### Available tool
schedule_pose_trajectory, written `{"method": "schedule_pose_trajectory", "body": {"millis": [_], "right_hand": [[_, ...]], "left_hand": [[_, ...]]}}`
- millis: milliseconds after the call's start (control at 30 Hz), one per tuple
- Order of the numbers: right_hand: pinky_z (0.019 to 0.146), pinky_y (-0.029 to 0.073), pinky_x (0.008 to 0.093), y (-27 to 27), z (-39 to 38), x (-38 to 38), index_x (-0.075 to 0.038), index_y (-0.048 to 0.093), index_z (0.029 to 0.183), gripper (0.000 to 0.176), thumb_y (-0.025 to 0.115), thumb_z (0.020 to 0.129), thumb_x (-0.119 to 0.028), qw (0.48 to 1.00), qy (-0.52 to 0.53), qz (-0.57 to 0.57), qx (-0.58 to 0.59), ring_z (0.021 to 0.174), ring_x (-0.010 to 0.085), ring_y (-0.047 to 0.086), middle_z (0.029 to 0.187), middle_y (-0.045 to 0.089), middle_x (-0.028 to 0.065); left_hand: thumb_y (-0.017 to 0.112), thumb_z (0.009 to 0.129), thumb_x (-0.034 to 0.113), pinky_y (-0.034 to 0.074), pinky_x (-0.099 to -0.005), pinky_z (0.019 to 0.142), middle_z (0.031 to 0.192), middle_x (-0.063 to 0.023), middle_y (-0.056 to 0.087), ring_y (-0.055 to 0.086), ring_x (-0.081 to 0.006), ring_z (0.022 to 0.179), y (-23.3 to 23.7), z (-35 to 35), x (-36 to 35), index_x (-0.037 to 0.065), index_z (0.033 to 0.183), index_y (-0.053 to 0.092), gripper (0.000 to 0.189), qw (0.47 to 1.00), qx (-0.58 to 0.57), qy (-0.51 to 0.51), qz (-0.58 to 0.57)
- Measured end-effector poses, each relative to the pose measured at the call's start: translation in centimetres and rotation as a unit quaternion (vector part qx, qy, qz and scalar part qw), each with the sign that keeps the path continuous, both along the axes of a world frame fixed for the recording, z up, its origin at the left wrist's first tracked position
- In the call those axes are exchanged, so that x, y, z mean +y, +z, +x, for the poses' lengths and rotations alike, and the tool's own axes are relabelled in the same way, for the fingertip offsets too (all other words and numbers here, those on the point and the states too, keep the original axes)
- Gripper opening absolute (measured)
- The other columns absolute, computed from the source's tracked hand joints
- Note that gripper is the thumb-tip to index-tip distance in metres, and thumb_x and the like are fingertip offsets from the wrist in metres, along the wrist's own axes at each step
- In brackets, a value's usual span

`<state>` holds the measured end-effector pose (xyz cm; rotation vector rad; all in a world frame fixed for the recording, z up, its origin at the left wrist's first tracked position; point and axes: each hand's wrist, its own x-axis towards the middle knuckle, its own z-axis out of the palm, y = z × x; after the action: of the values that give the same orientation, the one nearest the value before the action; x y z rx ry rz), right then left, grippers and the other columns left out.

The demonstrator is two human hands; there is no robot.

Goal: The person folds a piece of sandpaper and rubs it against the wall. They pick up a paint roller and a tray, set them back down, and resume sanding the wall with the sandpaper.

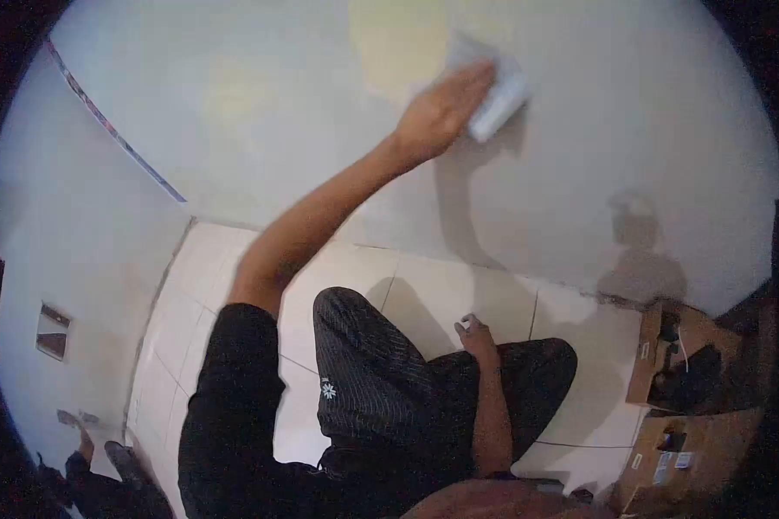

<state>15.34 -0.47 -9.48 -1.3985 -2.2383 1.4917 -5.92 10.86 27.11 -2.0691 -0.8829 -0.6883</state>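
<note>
My left hand (448,108) is raised against the pale wall, its fingers pressed over a whitish flat pad (504,102). Motion blurs the pad, so its exact kind does not show. Just left of it, a yellow patch (398,43) marks the wall. Low down by my right knee, my right hand (476,336) is closed with a small pale piece (466,322) showing at its fingertips. Dark striped trousers (381,363) cover my folded legs on the tiled floor.
Two open cardboard boxes stand at the right, the upper box (645,359) holding dark things and the lower box (640,463) beside it. Another person (112,476) sits at the lower left, an arm raised to the side wall. A narrow printed strip (117,134) runs along the wall.
</note>
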Motion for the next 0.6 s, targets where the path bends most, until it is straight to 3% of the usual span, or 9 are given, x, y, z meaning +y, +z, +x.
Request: {"method": "schedule_pose_trajectory", "body": {"millis": [167,233,267,300,367,433,467,533,600], "right_hand": [[0.092,0.046,0.0459,-0.5,-0.7,0.0,-0.002,0.055,0.119,0.043,0.058,0.091,-0.034,0.999,0.003,0.036,-0.028,0.107,0.0396,0.059,0.113,0.061,0.0275],[0.092,0.045,0.0473,-1.8,-0.4,-0.2,0.0,0.055,0.118,0.044,0.058,0.091,-0.035,0.999,-0.001,0.053,0.005,0.105,0.0403,0.059,0.109,0.062,0.0272],[0.092,0.045,0.0473,-2.3,-0.6,-0.3,0.0,0.055,0.118,0.044,0.058,0.091,-0.035,0.999,0.001,0.054,0.004,0.105,0.0403,0.059,0.109,0.062,0.0272],[0.091,0.046,0.0475,-2.7,-0.5,-0.6,0.0,0.055,0.117,0.044,0.059,0.09,-0.035,0.998,-0.001,0.067,0.004,0.103,0.0411,0.06,0.105,0.063,0.0268],[0.09,0.046,0.0477,-3.3,0.0,-0.2,0.0,0.056,0.115,0.043,0.059,0.09,-0.035,0.996,-0.008,0.085,0.008,0.101,0.0418,0.06,0.101,0.064,0.0263],[0.089,0.046,0.0472,-2.5,-0.3,-0.1,0.0,0.056,0.114,0.044,0.06,0.09,-0.036,0.997,-0.02,0.067,0.026,0.099,0.042,0.061,0.097,0.065,0.0256],[0.089,0.046,0.0472,-2.7,-0.6,-0.3,0.0,0.056,0.114,0.044,0.06,0.09,-0.036,0.997,-0.02,0.063,0.027,0.099,0.042,0.061,0.097,0.065,0.0256],[0.09,0.046,0.0465,-3.6,-0.3,0.1,0.0,0.056,0.113,0.044,0.06,0.09,-0.037,0.998,-0.002,0.066,0.023,0.101,0.041,0.06,0.101,0.064,0.0261],[0.09,0.046,0.0464,-2.9,-0.5,-0.3,0.0,0.057,0.114,0.044,0.06,0.09,-0.037,0.997,-0.007,0.071,0.01,0.102,0.0407,0.06,0.102,0.064,0.0261]], "left_hand": [[0.06,0.081,0.003,0.041,-0.0425,0.105,0.142,-0.0175,0.045,0.047,-0.0339,0.127,3.7,-1.8,0.3,0.002,0.134,0.047,0.054,0.981,-0.129,0.029,0.143],[0.061,0.083,0.006,0.041,-0.0432,0.105,0.142,-0.0172,0.045,0.047,-0.0333,0.128,1.2,0.1,0.0,0.003,0.136,0.046,0.055,0.994,-0.107,0.033,0.01],[0.059,0.084,0.004,0.041,-0.0423,0.105,0.141,-0.0166,0.046,0.047,-0.0328,0.129,0.8,0.0,-0.5,0.003,0.137,0.045,0.055,0.994,0.106,-0.009,-0.024],[0.059,0.084,0.004,0.041,-0.0423,0.105,0.141,-0.0166,0.046,0.047,-0.0328,0.129,1.0,-0.6,-0.4,0.003,0.137,0.045,0.055,0.995,0.101,-0.006,-0.023],[0.048,0.086,-0.001,0.044,-0.0416,0.103,0.138,-0.017,0.049,0.053,-0.0331,0.121,2.5,-1.8,0.6,-0.003,0.13,0.049,0.044,0.996,0.055,0.0,0.065],[0.051,0.082,-0.003,0.045,-0.0422,0.102,0.137,-0.0183,0.049,0.053,-0.0358,0.119,5.4,0.4,-0.7,-0.001,0.133,0.047,0.051,0.95,-0.304,-0.045,0.06],[0.051,0.082,-0.003,0.045,-0.0422,0.102,0.137,-0.0183,0.049,0.053,-0.0358,0.119,4.7,0.8,-0.6,-0.001,0.133,0.047,0.051,0.95,-0.303,-0.044,0.057],[0.049,0.083,0.001,0.044,-0.0386,0.103,0.138,-0.0179,0.048,0.052,-0.031,0.122,2.1,1.2,0.5,-0.003,0.133,0.046,0.049,0.997,-0.046,0.051,0.043],[0.053,0.086,0.007,0.04,-0.0387,0.108,0.139,-0.0171,0.047,0.048,-0.0326,0.126,0.5,-0.1,0.6,0.0,0.138,0.042,0.053,0.982,0.188,-0.021,-0.006]]}}
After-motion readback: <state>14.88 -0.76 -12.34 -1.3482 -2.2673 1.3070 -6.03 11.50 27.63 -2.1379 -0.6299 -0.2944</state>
